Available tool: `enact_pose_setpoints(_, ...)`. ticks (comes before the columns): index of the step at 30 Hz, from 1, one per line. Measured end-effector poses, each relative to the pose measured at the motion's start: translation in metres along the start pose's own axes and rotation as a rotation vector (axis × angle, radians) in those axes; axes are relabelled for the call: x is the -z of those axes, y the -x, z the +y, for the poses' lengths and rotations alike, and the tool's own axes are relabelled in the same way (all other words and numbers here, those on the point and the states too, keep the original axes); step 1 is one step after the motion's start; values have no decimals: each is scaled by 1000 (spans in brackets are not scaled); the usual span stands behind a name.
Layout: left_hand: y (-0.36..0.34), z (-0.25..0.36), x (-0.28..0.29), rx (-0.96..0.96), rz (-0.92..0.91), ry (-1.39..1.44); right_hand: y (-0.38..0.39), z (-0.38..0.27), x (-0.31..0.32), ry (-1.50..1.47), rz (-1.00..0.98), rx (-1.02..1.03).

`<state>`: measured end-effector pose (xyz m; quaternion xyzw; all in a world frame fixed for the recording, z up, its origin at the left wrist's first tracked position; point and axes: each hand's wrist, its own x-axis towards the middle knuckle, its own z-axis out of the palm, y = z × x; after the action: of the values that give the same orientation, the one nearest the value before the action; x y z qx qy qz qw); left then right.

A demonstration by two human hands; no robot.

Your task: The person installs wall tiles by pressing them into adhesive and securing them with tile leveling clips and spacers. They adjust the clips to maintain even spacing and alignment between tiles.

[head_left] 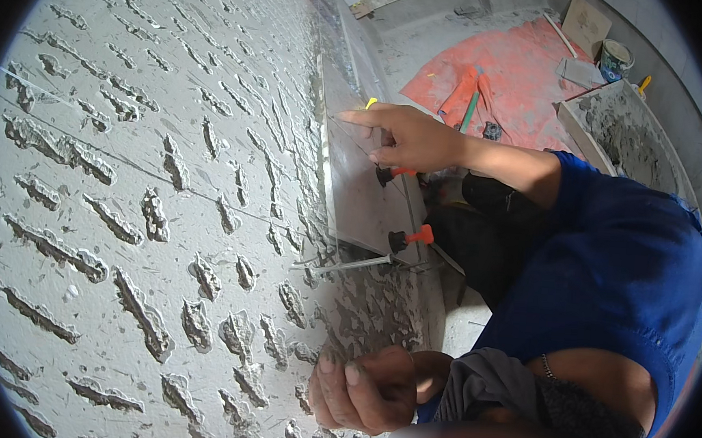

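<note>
We are finding the right hand point(409, 139) extending one finger over the tile point(362, 199), others bending; the left hand point(375, 392) is curling near the gouged wall point(142, 180), its grip undeterminable.

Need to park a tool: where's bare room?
Bare: red sheet between green handle and white stick; grey floor along that sheet's left edge. Crowded: at the tile, with right hand and black-orange clips; upper right, with bucket, trough and board.

R hand point(405, 139) w/ index out on lg smooth panel point(360, 207), 2 orange-&-blk fittings point(420, 235) at panel's edge, L hand point(367, 389) w/ curled fingers nr gouged grey surface point(158, 189), blue tee point(609, 253), red sheet point(505, 55) on flr, trough point(586, 138) of grey mix, tin point(614, 62) nearby
</note>
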<state>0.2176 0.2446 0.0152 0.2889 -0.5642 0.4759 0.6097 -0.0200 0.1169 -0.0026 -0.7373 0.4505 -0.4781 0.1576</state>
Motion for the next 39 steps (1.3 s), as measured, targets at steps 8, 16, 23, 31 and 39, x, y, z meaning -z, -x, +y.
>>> enact_pose_setpoints(8,0,-1,0,-2,2,11,-3,4,-3,9,28,45)
enact_pose_setpoints(16,0,1,3,19,-24,-13,-4,-2,-2,-95,59,-68)
enact_pose_setpoints(23,2,-2,4,7,-30,36,-35,18,24,-119,228,-24)
enact_pose_setpoints(31,0,-3,6,-27,-67,-1,-107,81,60,464,251,183)
enact_pose_setpoints(39,0,-3,2,-26,-48,14,-100,29,64,462,312,297)
